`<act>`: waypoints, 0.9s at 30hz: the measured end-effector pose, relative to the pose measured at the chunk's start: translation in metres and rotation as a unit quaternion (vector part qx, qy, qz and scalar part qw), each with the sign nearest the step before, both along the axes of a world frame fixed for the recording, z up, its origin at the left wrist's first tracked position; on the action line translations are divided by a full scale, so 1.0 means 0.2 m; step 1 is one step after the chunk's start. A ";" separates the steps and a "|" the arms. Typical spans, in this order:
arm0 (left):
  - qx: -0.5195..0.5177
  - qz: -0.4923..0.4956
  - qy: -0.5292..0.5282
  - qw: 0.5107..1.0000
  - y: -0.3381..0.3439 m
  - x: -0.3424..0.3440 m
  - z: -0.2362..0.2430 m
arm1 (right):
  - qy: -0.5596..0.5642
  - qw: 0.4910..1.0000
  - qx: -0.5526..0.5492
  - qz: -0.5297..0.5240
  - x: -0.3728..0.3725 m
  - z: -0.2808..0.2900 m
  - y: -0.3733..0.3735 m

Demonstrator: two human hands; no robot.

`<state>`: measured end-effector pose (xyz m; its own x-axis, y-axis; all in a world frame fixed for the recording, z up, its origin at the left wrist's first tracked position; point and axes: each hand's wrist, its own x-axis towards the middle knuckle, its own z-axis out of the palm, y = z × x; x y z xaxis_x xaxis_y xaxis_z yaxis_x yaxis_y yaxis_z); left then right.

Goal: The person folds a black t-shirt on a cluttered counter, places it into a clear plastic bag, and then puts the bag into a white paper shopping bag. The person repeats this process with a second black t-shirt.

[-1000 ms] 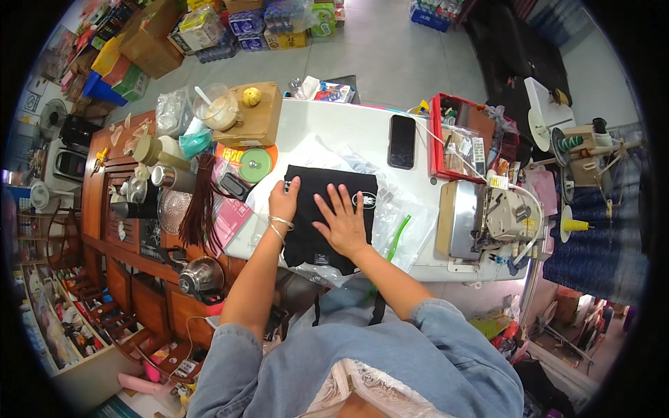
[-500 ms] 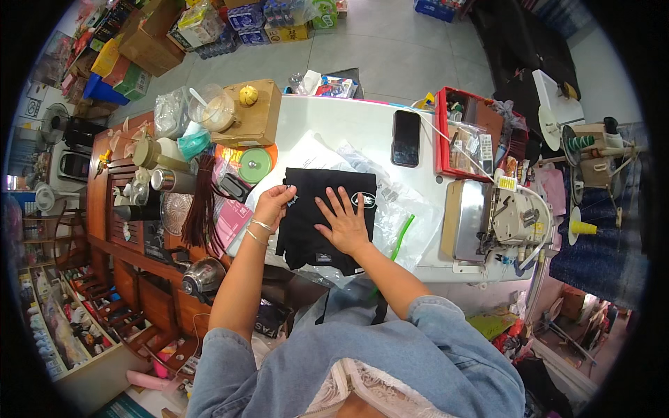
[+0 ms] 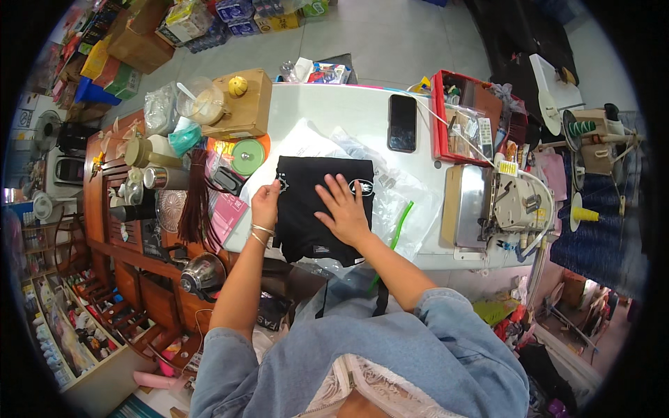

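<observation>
While the black garment (image 3: 303, 223) already lies in a compact, roughly rectangular fold on the bench (image 3: 334, 104), directly in front of my body, its outline seems to me not quite trued. At its left side the edge is uneven, across the middle the cloth looks nearly flat, and toward the right the lower border is irregular; I judge the folding well advanced, with only the edges left to even out. Right of the fold, clear plastic (image 3: 412, 188) lies spread, loose and unwrapped, partly beneath the cloth, with a green strip (image 3: 402, 224) over it. As for pose, my left hand (image 3: 265, 207) stands at the garment's upper left edge, thumb and fingers drawn together in what appears to be a pinch on the cloth; the forearm rises steeply, bracelets (image 3: 259, 234) at the wrist. My right hand (image 3: 344, 214) grasps nothing: it rests palm down on the garment's right half, fingers fanned, one reaching the white emblem (image 3: 362, 187), while the forearm slants inward from the lower right.
</observation>
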<state>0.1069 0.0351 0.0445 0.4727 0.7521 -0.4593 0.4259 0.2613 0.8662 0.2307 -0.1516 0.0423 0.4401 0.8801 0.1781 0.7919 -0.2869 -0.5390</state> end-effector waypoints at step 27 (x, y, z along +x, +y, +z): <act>0.030 -0.044 0.104 0.993 -0.14 -0.22 -0.16 | 0.767 0.614 0.066 -0.175 0.02 0.01 -0.19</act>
